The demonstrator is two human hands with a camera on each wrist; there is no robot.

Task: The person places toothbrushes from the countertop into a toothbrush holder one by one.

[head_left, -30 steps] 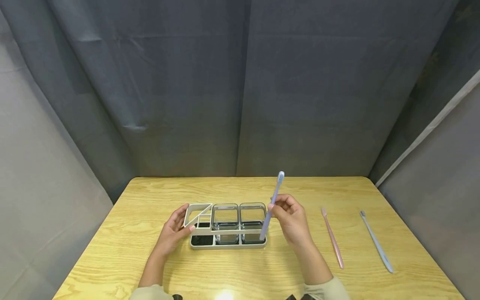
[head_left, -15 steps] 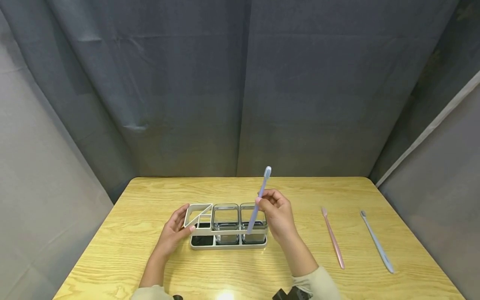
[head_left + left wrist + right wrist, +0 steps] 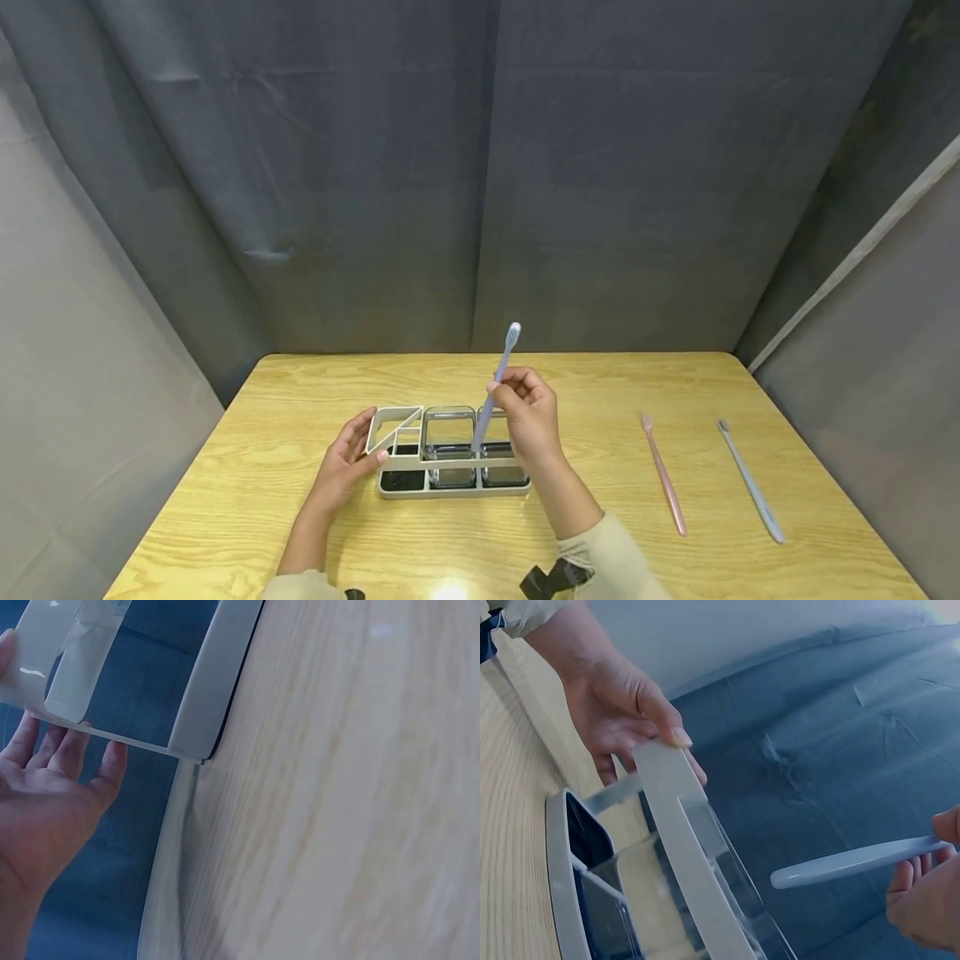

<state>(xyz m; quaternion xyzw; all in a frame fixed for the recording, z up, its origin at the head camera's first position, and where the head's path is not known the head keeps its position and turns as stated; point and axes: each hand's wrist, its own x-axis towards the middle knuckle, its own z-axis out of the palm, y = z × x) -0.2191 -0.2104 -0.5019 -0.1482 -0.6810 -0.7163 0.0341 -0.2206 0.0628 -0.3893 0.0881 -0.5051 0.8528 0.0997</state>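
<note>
A toothbrush holder (image 3: 454, 492) with a pale two-tier frame and a dark base tray stands on the table. Two clear cups, a left cup (image 3: 450, 414) and a right cup (image 3: 504, 481), sit in it; divided slots are at its left end. My left hand (image 3: 343, 471) grips that upper left corner, thumb in front and fingers at the side. Between thumb and fingers my right hand (image 3: 534, 421) pinches a purple toothbrush (image 3: 501, 367), bristles up and slightly tilted. The right wrist view shows its handle end (image 3: 787, 879) apart from the holder's top rail.
To the right lie a pink toothbrush (image 3: 663, 475) and a light blue toothbrush (image 3: 752, 483), both flat on the wooden table (image 3: 585, 533). A dark grey curtain (image 3: 375, 183) hangs behind the table, with lighter cloth at the sides.
My right hand has moved left and slightly up with the purple toothbrush, from the holder's right end to above the two cups. The left hand keeps its grip in place.
</note>
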